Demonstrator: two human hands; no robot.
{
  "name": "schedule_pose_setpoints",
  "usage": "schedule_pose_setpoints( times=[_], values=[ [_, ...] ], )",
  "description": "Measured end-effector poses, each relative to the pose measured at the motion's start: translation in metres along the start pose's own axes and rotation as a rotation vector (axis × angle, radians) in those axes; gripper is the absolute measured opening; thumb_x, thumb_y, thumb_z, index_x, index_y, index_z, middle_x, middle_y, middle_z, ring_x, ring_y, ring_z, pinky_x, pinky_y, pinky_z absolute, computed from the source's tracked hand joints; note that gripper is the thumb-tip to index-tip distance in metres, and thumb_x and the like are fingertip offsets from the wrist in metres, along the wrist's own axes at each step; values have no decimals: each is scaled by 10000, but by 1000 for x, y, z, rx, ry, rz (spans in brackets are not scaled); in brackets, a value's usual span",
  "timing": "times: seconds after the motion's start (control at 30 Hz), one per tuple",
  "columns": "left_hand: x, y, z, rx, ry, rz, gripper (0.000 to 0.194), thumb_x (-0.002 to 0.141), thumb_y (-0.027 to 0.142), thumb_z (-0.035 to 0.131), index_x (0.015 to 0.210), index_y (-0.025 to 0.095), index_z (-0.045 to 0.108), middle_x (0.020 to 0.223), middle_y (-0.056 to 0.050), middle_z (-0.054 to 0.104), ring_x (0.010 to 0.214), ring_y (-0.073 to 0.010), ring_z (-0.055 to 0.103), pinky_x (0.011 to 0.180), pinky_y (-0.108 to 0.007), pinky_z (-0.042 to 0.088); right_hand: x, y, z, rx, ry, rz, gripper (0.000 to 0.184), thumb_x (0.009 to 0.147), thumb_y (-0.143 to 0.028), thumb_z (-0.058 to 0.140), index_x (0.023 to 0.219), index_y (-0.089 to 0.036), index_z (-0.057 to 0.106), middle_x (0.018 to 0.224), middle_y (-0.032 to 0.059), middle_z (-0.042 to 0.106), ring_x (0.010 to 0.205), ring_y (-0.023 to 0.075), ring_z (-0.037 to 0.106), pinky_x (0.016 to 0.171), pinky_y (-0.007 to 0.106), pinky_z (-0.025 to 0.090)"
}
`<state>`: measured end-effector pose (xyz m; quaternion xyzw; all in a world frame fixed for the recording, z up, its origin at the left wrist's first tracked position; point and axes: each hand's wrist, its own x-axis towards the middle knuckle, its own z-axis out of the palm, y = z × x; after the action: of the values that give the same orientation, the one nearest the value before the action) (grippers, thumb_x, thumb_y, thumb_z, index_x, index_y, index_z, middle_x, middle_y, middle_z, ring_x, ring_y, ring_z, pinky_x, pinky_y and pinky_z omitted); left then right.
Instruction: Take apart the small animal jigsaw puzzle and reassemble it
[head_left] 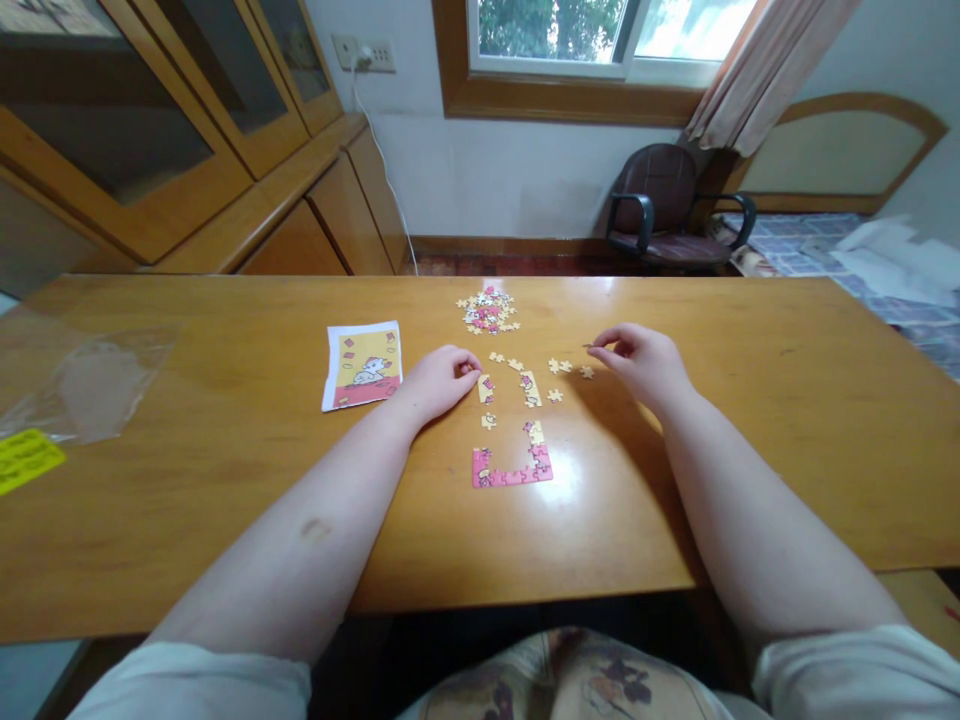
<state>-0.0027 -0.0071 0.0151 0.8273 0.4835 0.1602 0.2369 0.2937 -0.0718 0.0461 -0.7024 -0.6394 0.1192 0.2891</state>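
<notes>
My right hand [637, 360] is raised a little over the table, thumb and forefinger pinching a small puzzle piece [589, 347]. Below and left of it lie several loose yellow puzzle pieces [555, 396]. My left hand [444, 378] rests on the table with its fingers curled, their tips at the left edge of a yellow joined section [486, 388]; whether it grips anything is hidden. Another joined section [530, 388] lies to the right of that one. Nearer me is a pink joined bottom border [514, 478], with its right side rising into yellow.
A heap of mixed puzzle pieces [489, 311] lies toward the far edge of the wooden table [787, 440]. The printed reference picture [363, 368] is left of my left hand. A clear plastic bag [90, 385] with a yellow label [28, 460] lies at far left.
</notes>
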Motion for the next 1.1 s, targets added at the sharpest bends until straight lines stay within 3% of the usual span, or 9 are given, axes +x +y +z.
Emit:
schedule_pose_setpoints(
  times=[0.03,0.1,0.2,0.33,0.53,0.8,1.1],
  values=[
    [0,0,0,-1,-4,5,217,824,328,534,868,191,697,868,-40,639,798,-181,583,751,-305,458,-1,-7,-4,62,57,30,215,788,-387,665,834,-182,711,614,-6,594,563,124,501,576,253,372],
    [-1,1,0,-7,-12,25,215,825,326,534,861,192,697,857,-38,641,797,-181,584,747,-302,456,-1,-26,-10,139,40,40,222,773,-386,681,820,-171,711,594,-10,586,543,116,485,560,253,365],
    [-1,2,0,-11,-15,42,200,820,318,541,854,195,696,840,-32,639,780,-175,581,723,-293,449,-2,-59,-7,145,-177,-21,143,749,-309,697,775,-170,719,610,-1,614,555,114,496,567,255,376],
    [0,3,1,-7,-23,33,180,804,307,555,835,202,698,807,-25,633,757,-171,570,678,-287,432,-2,-87,26,150,-385,17,60,736,-189,686,771,-186,735,722,4,685,589,103,530,597,239,405],
    [1,3,2,0,-37,39,187,810,348,566,833,209,689,813,-18,636,748,-168,564,661,-290,420,-12,-86,71,139,-447,66,93,761,-202,675,807,-199,756,742,7,716,654,124,599,640,233,442],
    [1,5,3,36,-58,38,178,785,317,576,853,205,697,845,-31,656,766,-175,584,672,-293,433,-21,-89,76,80,-476,48,122,780,-215,655,840,-241,758,753,-12,734,693,133,651,676,230,474],
    [2,3,4,45,-61,53,192,785,330,580,855,200,703,845,-40,654,777,-181,586,690,-295,438,-26,-91,80,-83,-416,-87,142,820,-243,618,879,-257,747,895,20,746,817,163,658,722,245,459]
  ],
)
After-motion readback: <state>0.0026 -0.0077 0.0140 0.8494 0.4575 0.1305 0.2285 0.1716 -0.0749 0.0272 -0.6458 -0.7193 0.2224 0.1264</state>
